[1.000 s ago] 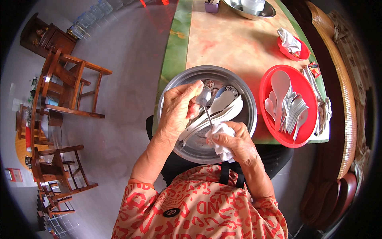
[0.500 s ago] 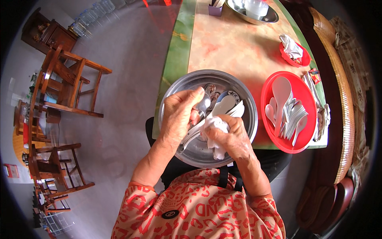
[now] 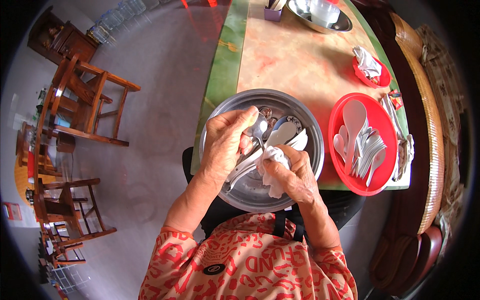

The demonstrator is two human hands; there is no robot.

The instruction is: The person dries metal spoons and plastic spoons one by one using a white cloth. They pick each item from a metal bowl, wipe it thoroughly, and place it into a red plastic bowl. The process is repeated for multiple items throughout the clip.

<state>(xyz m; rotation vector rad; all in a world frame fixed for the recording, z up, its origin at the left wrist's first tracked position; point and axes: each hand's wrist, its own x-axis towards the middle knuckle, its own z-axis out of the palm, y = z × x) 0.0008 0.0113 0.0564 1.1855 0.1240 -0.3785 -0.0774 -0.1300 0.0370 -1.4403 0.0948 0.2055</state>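
Over a round metal basin [image 3: 216, 196], my left hand [image 3: 223, 140] pinches a metal spoon [image 3: 259, 128] by its bowl. My right hand [image 3: 296, 175] is closed around a crumpled white cloth [image 3: 276, 185], which wraps the spoon's handle. Beneath my hands in the basin lie white spoons [image 3: 284, 133], a blue-and-white patterned spoon [image 3: 295, 121] and some metal spoons [image 3: 266, 113], partly hidden by my fingers. To the right, a red plastic basin [image 3: 336, 172] holds a large white serving spoon [image 3: 354, 116] and several smaller metal spoons [image 3: 374, 152].
The basins sit at the near end of a marble-patterned table [image 3: 280, 60]. Farther back stand a small red basket [image 3: 384, 77] with white cloth, a metal bowl [image 3: 345, 24] holding plastic containers, and a purple utensil holder [image 3: 272, 14]. Wooden chairs [image 3: 95, 105] stand left; a bench [image 3: 420, 125] lies right.
The spoon's bowl has turned and shows more clearly between my left fingers. My right hand and the cloth have shifted slightly along the handle. The whole view has dropped a little.
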